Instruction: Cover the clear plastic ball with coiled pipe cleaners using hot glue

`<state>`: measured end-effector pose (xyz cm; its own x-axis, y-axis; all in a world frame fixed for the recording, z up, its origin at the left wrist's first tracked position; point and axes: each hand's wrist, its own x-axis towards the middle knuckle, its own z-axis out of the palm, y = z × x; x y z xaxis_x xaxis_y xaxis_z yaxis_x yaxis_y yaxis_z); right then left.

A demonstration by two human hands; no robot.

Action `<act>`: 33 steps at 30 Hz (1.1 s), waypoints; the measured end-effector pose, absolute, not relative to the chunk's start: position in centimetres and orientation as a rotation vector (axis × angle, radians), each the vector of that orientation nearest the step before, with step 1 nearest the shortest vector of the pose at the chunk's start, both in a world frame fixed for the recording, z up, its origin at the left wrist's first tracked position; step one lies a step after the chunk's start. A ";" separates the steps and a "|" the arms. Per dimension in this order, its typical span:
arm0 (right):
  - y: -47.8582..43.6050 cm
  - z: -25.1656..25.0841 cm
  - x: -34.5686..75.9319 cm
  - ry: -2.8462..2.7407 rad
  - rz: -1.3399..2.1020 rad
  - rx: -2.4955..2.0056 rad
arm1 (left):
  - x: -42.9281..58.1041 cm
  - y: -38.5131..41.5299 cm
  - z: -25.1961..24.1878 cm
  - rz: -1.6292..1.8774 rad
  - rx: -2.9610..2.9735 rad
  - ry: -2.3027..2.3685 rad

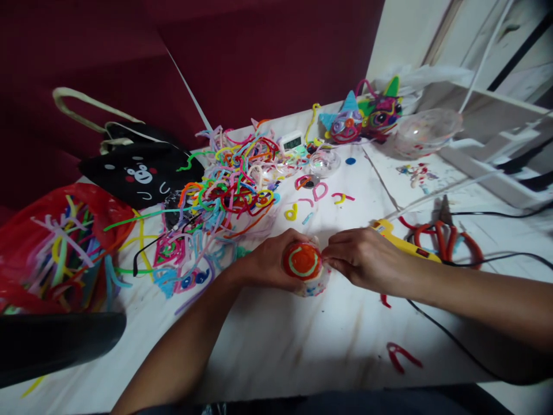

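Observation:
My left hand (273,258) is wrapped round a small rounded craft piece (303,260) with an orange top, a pale green curved strip on it and a see-through lower part. My right hand (360,256) pinches at the piece's right edge; a bit of pink shows at the fingertips, too small to name. Just behind the right wrist lies a yellow glue gun (404,242). Bent pipe cleaner pieces lie beyond the hands, among them a pink loop (320,191) and a yellow one (291,212).
A tangled heap of pipe cleaners (242,173) fills the back left, beside a black bag (138,176) and a red plastic bag (26,242). Finished-looking ornaments (345,124), a see-through bowl (427,129), orange-handled pliers (444,230), black cables and a bent red piece (400,357) lie right.

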<state>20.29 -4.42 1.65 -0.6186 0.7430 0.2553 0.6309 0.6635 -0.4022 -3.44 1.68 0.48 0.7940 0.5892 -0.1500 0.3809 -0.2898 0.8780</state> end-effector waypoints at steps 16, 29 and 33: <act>-4.3 2.1 20.1 -2.577 0.294 -1.137 | -3.5 2.0 0.7 0.248 2.060 0.641; -4.3 2.1 20.4 -2.565 0.354 -1.083 | -3.4 1.8 0.9 0.243 2.005 0.654; -4.3 2.0 20.3 -2.571 0.312 -1.107 | -3.5 1.8 1.0 0.233 2.044 0.662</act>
